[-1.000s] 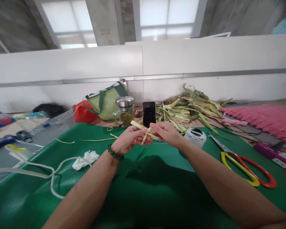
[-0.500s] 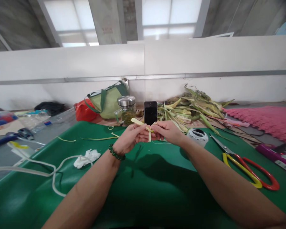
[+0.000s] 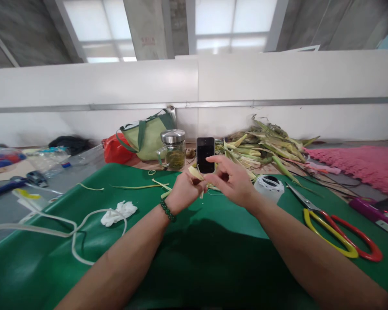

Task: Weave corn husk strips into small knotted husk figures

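Observation:
My left hand (image 3: 183,193), with a dark bead bracelet (image 3: 167,211) on its wrist, is closed on pale yellow leaf strips (image 3: 195,173) held above the green mat (image 3: 194,258). My right hand (image 3: 231,181) hovers just right of the strips with its fingers spread and the index finger stretched out toward them; it holds nothing that I can see. Both hands are raised over the middle of the mat, in front of a black phone (image 3: 205,154) standing upright.
A pile of green and yellow leaves (image 3: 265,146) lies at the back right. A white tape roll (image 3: 267,186), scissors with red and yellow handles (image 3: 336,226), a glass jar (image 3: 172,150), a green bag (image 3: 142,134), a white cord (image 3: 61,228) and pink fabric (image 3: 362,165) surround the mat.
My right hand has let go of the strips and opened, fingers spreading. My left hand kept its grip and shifted slightly right and up.

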### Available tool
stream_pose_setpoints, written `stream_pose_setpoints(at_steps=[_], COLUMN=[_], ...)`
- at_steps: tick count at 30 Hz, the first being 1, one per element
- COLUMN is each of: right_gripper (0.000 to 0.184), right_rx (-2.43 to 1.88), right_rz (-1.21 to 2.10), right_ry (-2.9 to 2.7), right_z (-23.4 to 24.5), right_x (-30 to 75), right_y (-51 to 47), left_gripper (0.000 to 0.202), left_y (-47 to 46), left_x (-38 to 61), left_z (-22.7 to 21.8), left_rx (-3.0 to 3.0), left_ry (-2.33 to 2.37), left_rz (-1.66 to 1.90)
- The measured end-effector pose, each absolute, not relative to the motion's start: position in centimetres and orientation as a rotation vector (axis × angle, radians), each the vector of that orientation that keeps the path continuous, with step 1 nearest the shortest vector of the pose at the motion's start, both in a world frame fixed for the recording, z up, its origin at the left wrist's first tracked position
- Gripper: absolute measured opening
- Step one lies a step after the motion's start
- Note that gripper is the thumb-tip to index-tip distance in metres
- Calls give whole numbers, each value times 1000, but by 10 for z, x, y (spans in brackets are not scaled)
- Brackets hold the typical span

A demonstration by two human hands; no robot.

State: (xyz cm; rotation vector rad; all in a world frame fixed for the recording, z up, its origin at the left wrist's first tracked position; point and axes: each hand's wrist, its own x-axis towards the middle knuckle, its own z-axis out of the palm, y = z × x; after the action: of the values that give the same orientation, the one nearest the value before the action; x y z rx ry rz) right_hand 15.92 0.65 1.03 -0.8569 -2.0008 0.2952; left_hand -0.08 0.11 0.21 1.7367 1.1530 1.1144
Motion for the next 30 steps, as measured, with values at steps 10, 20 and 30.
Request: stream_pose_setpoints(at_steps=[10,20,30], right_gripper=[25,25,13], right_rx=[-972,-836,-865], right_rz=[336,1032,679], right_ry=[-1866,-1594,-1722], right_z=[3,-1,-2], right_x=[142,141,145], right_y=[-4,12,14], left_gripper=[19,31,27], left_y=[6,8,1], left_x=[-1,-3,-6], left_z=[-4,-2,11], left_rx=[1916,1601,1420], left_ry=[1312,1059,922], left_rz=[1294,1395,1255])
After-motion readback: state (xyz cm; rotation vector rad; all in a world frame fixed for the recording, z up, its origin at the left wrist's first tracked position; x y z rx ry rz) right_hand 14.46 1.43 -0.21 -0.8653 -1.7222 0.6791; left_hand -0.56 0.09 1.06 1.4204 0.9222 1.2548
